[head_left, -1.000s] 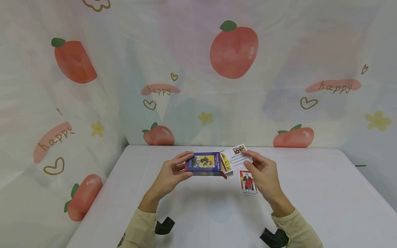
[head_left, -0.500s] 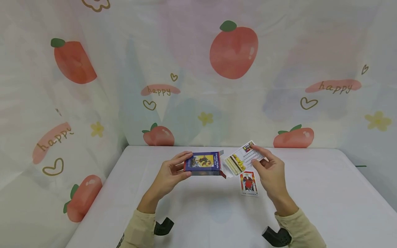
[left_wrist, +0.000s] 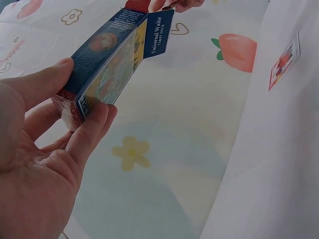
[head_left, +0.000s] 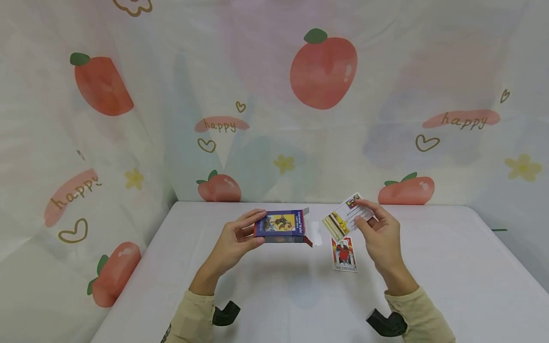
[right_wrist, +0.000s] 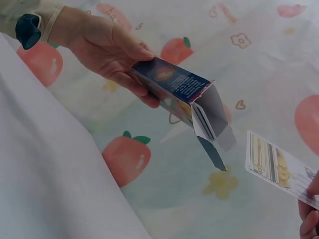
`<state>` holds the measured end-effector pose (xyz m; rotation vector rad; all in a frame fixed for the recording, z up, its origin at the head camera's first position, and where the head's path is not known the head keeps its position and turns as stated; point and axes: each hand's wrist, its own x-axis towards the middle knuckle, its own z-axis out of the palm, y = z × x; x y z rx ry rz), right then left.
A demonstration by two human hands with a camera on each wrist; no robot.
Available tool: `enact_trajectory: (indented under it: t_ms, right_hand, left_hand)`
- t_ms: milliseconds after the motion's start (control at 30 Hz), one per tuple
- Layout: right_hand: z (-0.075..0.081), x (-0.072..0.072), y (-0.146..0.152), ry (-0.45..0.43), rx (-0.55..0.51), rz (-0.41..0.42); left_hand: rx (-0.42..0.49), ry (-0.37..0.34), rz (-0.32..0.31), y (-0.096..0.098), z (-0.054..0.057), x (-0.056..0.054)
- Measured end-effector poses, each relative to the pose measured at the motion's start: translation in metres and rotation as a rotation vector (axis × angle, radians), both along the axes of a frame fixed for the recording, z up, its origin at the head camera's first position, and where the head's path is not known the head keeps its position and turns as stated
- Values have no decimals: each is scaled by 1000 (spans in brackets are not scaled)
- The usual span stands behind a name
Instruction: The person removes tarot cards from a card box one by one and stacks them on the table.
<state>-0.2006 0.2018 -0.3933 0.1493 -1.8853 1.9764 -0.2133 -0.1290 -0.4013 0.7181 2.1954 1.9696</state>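
My left hand [head_left: 229,250] grips the closed end of a blue tarot deck box [head_left: 280,226] between thumb and fingers, above the table. Its flaps stand open on the right, and in the right wrist view a few cards [right_wrist: 203,119] show inside the box mouth. My right hand [head_left: 383,236] pinches a printed card [head_left: 339,221] by its right end, tilted and apart from the box. White fields with small text and yellow pictures show on it. Below the held card, an Emperor tarot card [head_left: 344,257] lies face up on the table, its top edge partly overlapped in the head view.
A white cloth covers the table [head_left: 283,295]. Behind it and at the left hangs a backdrop [head_left: 266,76] printed with fruit, hearts and "happy" labels. Black curved devices [head_left: 387,324] sit at both wrists, by the beige sleeves.
The printed card has come out of the box mouth and moved right with my right hand. My left hand and the box have barely moved; the Emperor card stays put.
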Motion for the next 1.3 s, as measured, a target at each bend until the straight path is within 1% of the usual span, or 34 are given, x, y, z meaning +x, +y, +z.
enact_trajectory:
  t_ms: [167, 300, 433, 533, 733, 800, 867, 1033, 1133, 1300]
  right_hand:
    - [-1, -1, 2, -7, -11, 6]
    - [-3, -1, 3, -23, 1, -11]
    - [-4, -1, 4, -40, 55, -36]
    - [-5, -1, 4, -48, 108, -38]
    - [-12, -6, 7, -49, 244, 12]
    - [-15, -9, 10, -52, 266, 42]
    - [-20, -12, 12, -60, 267, 66]
    - [-31, -19, 19, -117, 307, 50]
    - [-36, -22, 23, -167, 356, 34]
    - [-49, -29, 29, -247, 403, 81]
  left_hand:
    - [-2, -4, -2, 0, 0, 0]
    - [-5, -3, -5, 1, 0, 0]
    - [-8, 4, -5, 1, 1, 0]
    - [-5, 3, -5, 2, 1, 0]
    - [4, 1, -8, 2, -1, -1]
    - [2, 5, -7, 2, -2, -1]
    - [1, 5, -8, 2, -3, -2]
    - [0, 1, -13, 2, -5, -1]
    - [-1, -5, -11, 2, -6, -1]
    - [-8, -6, -7, 3, -4, 0]
